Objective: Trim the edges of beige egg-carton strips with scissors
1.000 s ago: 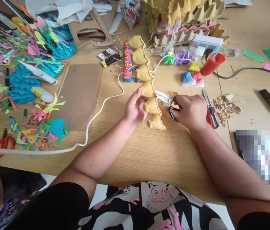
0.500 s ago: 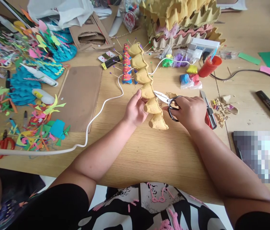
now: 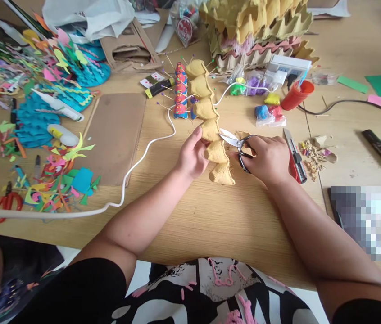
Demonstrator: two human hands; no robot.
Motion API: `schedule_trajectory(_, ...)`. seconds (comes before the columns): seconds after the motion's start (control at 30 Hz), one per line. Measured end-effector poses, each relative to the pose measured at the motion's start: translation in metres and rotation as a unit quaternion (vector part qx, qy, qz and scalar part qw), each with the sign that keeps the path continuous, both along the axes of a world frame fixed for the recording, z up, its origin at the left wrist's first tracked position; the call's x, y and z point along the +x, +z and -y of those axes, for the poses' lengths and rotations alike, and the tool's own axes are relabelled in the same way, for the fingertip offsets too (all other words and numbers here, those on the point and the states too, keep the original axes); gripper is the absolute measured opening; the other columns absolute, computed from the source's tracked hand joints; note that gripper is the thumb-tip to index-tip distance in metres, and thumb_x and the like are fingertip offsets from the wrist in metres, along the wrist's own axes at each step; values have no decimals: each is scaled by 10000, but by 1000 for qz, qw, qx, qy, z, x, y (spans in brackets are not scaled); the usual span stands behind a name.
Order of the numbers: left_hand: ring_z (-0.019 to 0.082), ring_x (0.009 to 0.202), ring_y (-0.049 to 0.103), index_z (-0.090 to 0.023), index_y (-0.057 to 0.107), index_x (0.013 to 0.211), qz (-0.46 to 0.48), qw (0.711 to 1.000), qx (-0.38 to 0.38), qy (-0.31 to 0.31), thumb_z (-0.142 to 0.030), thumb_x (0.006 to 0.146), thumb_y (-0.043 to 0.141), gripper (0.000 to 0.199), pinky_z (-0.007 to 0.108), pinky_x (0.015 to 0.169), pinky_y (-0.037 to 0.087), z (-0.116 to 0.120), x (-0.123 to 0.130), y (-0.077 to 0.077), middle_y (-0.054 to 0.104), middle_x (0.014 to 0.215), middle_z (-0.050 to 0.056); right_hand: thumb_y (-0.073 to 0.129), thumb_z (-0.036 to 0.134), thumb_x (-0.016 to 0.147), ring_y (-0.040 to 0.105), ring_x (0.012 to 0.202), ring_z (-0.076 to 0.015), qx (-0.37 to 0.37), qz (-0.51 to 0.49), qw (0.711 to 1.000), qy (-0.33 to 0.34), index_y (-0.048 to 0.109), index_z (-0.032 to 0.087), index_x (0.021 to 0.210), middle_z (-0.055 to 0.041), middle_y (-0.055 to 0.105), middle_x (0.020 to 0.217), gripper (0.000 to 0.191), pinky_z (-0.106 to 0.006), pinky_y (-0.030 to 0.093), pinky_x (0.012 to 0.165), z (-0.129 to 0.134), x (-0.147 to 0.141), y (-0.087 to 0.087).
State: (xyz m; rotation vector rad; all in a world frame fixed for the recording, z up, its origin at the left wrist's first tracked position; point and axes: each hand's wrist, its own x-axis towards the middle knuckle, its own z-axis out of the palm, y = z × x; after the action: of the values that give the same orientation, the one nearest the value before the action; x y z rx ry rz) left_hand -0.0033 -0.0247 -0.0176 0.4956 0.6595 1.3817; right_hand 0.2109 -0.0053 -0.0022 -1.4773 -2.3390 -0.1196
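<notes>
A long yellow egg-carton strip [image 3: 215, 130] with several bumps runs up and down in front of me. My left hand [image 3: 194, 155] grips its left edge, thumb on top and fingers beneath. In my right hand [image 3: 267, 157] are black-handled scissors [image 3: 231, 138], their blades pointing left and touching the strip's right edge. Just left of the strip's far end stands a red and blue painted piece [image 3: 180, 92] stuck with several pins.
Cardboard [image 3: 118, 135] and colorful paper scraps [image 3: 52, 186] lie left. Stacked egg trays [image 3: 261, 27] stand behind. A red cup [image 3: 297, 95], a box cutter [image 3: 295, 155] and shavings are right. A white cord [image 3: 148, 144] crosses the table. Another person's arm shows lower left.
The strip has turned slightly, its near end shifting a little left. My left hand and the scissors have moved a little with it, and the view has shifted slightly.
</notes>
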Motion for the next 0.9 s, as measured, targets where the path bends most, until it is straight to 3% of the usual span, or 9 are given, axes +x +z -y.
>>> schedule_trajectory(0.27,343,1119,837,-288,741,1396,-27,999,-23,1,-640,969,698,556,458,861,679,0,1,0,839,971,54,581,607,1037,607,690,-229,20,-4,1000,3,653,228,809,-52,649,678,448,-389,318,742,-3,4,-3)
schedule_trajectory(0.63,283,1086,842,-345,682,1490,1,999,-22,42,-522,962,768,564,399,872,685,-1,1,-1,850,1008,2,592,609,1044,457,601,-176,19,-11,1000,-14,600,218,702,-35,565,607,520,-364,246,681,-1,1,0)
schedule_trajectory(0.9,349,1107,834,-309,694,1478,-6,998,-53,27,-572,946,749,596,494,952,662,3,2,7,855,1002,37,598,728,976,502,622,-208,-80,-100,990,-65,522,253,684,-58,604,637,562,-347,259,641,1,-1,2)
